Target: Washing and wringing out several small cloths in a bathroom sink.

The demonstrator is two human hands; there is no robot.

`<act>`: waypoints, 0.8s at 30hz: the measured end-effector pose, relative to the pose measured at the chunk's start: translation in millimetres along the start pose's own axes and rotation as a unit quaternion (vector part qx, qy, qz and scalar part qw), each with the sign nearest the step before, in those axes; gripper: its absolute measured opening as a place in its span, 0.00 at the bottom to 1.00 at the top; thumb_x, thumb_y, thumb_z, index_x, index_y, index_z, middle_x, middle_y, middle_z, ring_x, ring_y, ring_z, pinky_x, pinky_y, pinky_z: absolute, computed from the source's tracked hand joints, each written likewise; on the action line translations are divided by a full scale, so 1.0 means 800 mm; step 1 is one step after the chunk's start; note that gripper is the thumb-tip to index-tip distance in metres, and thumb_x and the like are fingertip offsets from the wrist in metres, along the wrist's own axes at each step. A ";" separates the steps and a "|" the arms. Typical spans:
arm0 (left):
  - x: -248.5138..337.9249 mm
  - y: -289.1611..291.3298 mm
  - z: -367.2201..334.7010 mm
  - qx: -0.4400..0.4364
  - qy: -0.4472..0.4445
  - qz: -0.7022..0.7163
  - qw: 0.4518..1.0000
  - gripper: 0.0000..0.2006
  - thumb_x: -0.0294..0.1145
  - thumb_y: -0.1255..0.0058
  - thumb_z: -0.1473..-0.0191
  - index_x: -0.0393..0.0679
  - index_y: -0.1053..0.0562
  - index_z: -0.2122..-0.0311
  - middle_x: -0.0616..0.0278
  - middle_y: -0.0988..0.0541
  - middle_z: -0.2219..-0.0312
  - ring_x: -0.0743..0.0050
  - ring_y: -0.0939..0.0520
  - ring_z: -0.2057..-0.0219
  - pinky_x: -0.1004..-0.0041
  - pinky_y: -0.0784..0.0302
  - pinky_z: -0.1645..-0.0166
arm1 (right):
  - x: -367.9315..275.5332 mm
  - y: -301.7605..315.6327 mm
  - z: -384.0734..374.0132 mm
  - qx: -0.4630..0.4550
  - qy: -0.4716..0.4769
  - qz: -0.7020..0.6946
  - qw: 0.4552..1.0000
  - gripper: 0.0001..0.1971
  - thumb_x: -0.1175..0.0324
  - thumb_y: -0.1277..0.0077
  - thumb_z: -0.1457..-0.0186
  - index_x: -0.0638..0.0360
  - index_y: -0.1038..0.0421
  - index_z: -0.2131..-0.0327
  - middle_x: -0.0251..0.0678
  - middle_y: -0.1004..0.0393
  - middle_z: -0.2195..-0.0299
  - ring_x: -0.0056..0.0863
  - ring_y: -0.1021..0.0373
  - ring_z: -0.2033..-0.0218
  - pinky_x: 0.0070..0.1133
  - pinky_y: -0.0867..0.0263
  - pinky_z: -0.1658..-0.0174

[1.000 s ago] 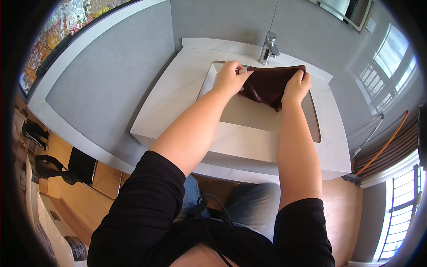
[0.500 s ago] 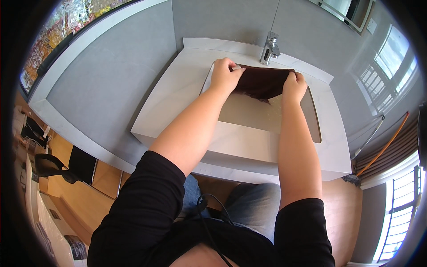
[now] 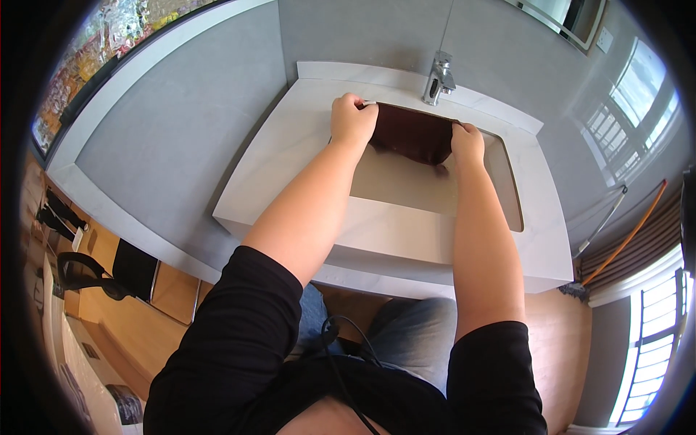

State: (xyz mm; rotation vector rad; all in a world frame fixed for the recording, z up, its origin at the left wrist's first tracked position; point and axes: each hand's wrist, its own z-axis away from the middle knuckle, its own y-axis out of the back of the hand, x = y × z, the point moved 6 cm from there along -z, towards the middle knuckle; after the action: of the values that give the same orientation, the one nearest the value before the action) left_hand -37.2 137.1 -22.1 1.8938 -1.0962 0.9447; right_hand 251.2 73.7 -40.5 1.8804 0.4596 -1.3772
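In the upper middle of the frame I hold a dark brown cloth (image 3: 410,135) over the sink basin (image 3: 505,177), the fingers of my left hand (image 3: 353,122) and right hand (image 3: 468,145) pinched closed on its two upper ends, presumably so that it spreads wide and its lower edge can hang down. The chrome faucet (image 3: 437,80) rises from the tabletop (image 3: 279,159) just behind the cloth and looks like the thing to clear there, while my left forearm (image 3: 303,203) covers the basin's left side and my right forearm (image 3: 489,239) hides part of its front edge.
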 end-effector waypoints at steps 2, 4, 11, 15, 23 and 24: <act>0.001 -0.004 0.006 -0.024 0.017 -0.015 0.999 0.12 0.35 0.41 0.54 0.37 0.24 0.68 0.48 0.20 0.67 0.51 0.18 0.64 0.61 0.23 0.59 | 0.004 0.010 -0.005 0.038 0.008 0.010 0.999 0.18 0.58 0.52 0.44 0.56 0.21 0.55 0.46 0.22 0.55 0.46 0.28 0.50 0.34 0.35 0.43; 0.015 -0.015 0.026 -0.136 0.026 -0.022 0.990 0.12 0.33 0.45 0.55 0.38 0.23 0.66 0.49 0.18 0.68 0.54 0.17 0.63 0.62 0.23 0.58 | 0.010 0.027 -0.012 0.079 -0.012 -0.024 0.997 0.18 0.59 0.52 0.44 0.56 0.21 0.55 0.47 0.22 0.54 0.45 0.28 0.49 0.34 0.35 0.43; 0.000 -0.055 0.036 -0.286 0.005 -0.144 0.947 0.10 0.30 0.46 0.50 0.41 0.23 0.62 0.56 0.18 0.70 0.64 0.17 0.69 0.65 0.23 0.65 | 0.009 0.035 0.001 0.122 -0.055 -0.066 0.989 0.17 0.64 0.51 0.45 0.60 0.23 0.54 0.43 0.23 0.55 0.35 0.29 0.50 0.29 0.33 0.49; -0.018 -0.014 0.012 -0.173 0.161 -0.023 0.971 0.12 0.26 0.57 0.45 0.36 0.28 0.56 0.53 0.19 0.70 0.68 0.16 0.80 0.72 0.26 0.81 | -0.003 0.001 0.028 -0.069 -0.098 -0.009 0.993 0.19 0.63 0.48 0.44 0.57 0.25 0.50 0.43 0.24 0.52 0.39 0.31 0.48 0.34 0.36 0.46; -0.015 -0.032 0.031 -0.264 0.125 -0.079 0.953 0.07 0.25 0.50 0.49 0.38 0.25 0.64 0.57 0.20 0.75 0.69 0.17 0.78 0.67 0.24 0.73 | 0.008 0.013 0.017 -0.007 -0.104 -0.034 0.994 0.19 0.68 0.56 0.45 0.59 0.24 0.52 0.47 0.23 0.54 0.42 0.27 0.51 0.30 0.31 0.50; -0.016 -0.044 0.038 -0.318 0.103 -0.101 0.937 0.06 0.26 0.48 0.50 0.38 0.24 0.65 0.57 0.20 0.75 0.69 0.17 0.78 0.67 0.24 0.73 | 0.012 0.012 0.013 -0.007 -0.102 -0.035 0.994 0.19 0.68 0.56 0.45 0.59 0.24 0.52 0.47 0.23 0.54 0.42 0.27 0.51 0.30 0.31 0.50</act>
State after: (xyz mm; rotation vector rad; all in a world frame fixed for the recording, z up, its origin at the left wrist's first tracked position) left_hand -3.4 128.3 -54.7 1.3102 -0.9154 0.5596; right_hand 254.3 58.6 -47.3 1.7037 0.4344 -1.5907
